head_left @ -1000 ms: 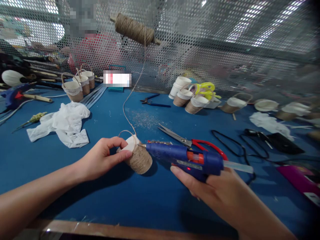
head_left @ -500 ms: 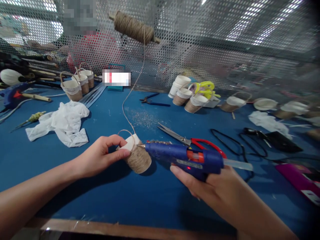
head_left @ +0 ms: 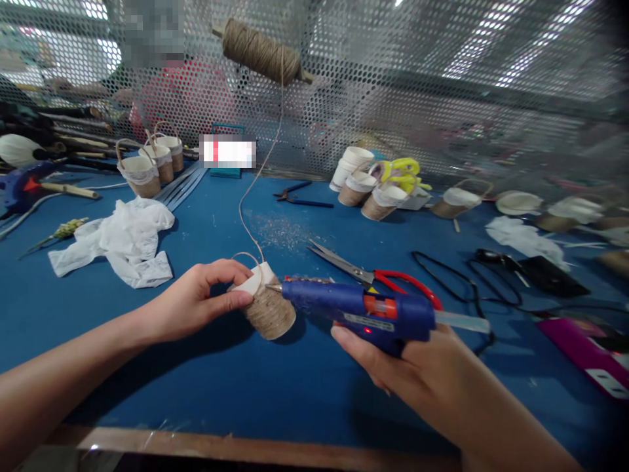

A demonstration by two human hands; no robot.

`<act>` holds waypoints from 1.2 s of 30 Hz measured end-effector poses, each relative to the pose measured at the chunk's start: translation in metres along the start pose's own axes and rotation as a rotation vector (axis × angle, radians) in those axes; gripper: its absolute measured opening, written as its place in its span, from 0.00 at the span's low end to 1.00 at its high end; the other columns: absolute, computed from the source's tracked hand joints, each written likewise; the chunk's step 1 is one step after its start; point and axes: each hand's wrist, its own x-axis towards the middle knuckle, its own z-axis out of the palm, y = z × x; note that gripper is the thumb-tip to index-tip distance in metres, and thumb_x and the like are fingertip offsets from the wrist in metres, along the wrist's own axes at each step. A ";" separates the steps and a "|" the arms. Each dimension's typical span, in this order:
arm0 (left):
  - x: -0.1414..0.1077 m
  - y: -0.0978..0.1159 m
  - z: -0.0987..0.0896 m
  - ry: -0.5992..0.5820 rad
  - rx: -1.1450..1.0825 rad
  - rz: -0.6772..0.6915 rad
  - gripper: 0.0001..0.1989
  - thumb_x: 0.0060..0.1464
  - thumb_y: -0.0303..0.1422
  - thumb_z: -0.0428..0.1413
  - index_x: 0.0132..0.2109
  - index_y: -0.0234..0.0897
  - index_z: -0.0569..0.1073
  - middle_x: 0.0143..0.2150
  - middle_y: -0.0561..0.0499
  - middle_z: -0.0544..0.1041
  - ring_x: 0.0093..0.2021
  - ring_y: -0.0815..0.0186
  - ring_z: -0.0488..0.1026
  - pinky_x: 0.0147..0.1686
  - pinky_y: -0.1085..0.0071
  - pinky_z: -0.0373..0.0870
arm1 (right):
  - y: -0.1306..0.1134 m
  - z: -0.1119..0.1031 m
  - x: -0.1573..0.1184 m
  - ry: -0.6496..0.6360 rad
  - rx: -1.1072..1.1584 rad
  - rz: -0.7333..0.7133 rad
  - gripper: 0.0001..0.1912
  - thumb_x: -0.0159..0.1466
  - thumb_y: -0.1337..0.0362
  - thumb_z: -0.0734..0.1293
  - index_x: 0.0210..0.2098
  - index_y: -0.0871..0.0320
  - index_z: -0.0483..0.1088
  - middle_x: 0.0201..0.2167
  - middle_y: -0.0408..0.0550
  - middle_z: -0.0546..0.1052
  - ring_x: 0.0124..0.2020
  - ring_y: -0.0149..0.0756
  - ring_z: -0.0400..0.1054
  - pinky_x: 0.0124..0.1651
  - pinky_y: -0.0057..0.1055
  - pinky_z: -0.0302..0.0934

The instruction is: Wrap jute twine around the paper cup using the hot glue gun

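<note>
Between the left hand [head_left: 209,298] and the right hand [head_left: 417,370], the near part of the table [head_left: 275,400] leaves wide room for a hand. Behind the cup [head_left: 272,314], the string [head_left: 282,108] slopes down and crosses the way. The glue gun [head_left: 329,299] and, just behind it, the scissors [head_left: 346,267] block the right side. Between the white cloth [head_left: 120,239] and the string, a hand could pass toward the back.
</note>
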 end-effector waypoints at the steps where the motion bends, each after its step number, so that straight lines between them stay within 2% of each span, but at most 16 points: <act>1: 0.000 0.001 0.000 -0.007 0.003 0.006 0.07 0.52 0.31 0.51 0.31 0.34 0.72 0.41 0.47 0.75 0.42 0.62 0.70 0.43 0.68 0.63 | 0.000 0.001 -0.001 0.007 0.001 -0.004 0.23 0.62 0.58 0.58 0.12 0.55 0.58 0.09 0.38 0.63 0.13 0.28 0.58 0.17 0.27 0.53; 6: 0.000 0.002 -0.001 -0.043 0.011 0.008 0.06 0.53 0.31 0.51 0.33 0.34 0.72 0.47 0.45 0.73 0.48 0.61 0.69 0.49 0.64 0.62 | -0.002 0.004 -0.003 0.006 0.006 -0.034 0.23 0.63 0.60 0.59 0.12 0.55 0.58 0.08 0.37 0.61 0.11 0.26 0.55 0.16 0.27 0.50; 12: -0.002 0.002 -0.004 -0.107 0.010 0.045 0.07 0.55 0.30 0.49 0.32 0.35 0.69 0.47 0.48 0.74 0.51 0.61 0.67 0.51 0.63 0.61 | 0.002 -0.003 0.003 -0.032 0.025 -0.009 0.22 0.63 0.60 0.58 0.12 0.55 0.56 0.09 0.39 0.62 0.14 0.27 0.60 0.20 0.26 0.56; 21: -0.001 0.001 -0.005 -0.129 0.006 0.066 0.07 0.56 0.30 0.49 0.31 0.35 0.68 0.51 0.46 0.72 0.52 0.60 0.67 0.52 0.62 0.61 | 0.003 -0.008 0.012 -0.151 0.098 0.327 0.22 0.59 0.51 0.59 0.14 0.54 0.54 0.08 0.39 0.63 0.12 0.28 0.61 0.19 0.27 0.58; 28: -0.002 0.001 -0.005 -0.124 0.012 0.058 0.06 0.55 0.29 0.49 0.30 0.35 0.67 0.50 0.46 0.73 0.52 0.60 0.67 0.52 0.61 0.60 | 0.005 -0.007 0.006 -0.153 0.134 0.243 0.22 0.61 0.52 0.58 0.15 0.54 0.56 0.09 0.38 0.62 0.12 0.27 0.60 0.19 0.26 0.57; 36: -0.002 -0.001 -0.006 -0.124 0.002 0.048 0.07 0.55 0.31 0.50 0.30 0.35 0.67 0.51 0.45 0.72 0.53 0.61 0.66 0.53 0.65 0.59 | 0.003 -0.008 0.010 -0.172 0.146 0.356 0.23 0.59 0.50 0.59 0.13 0.54 0.54 0.09 0.39 0.64 0.13 0.28 0.62 0.20 0.27 0.59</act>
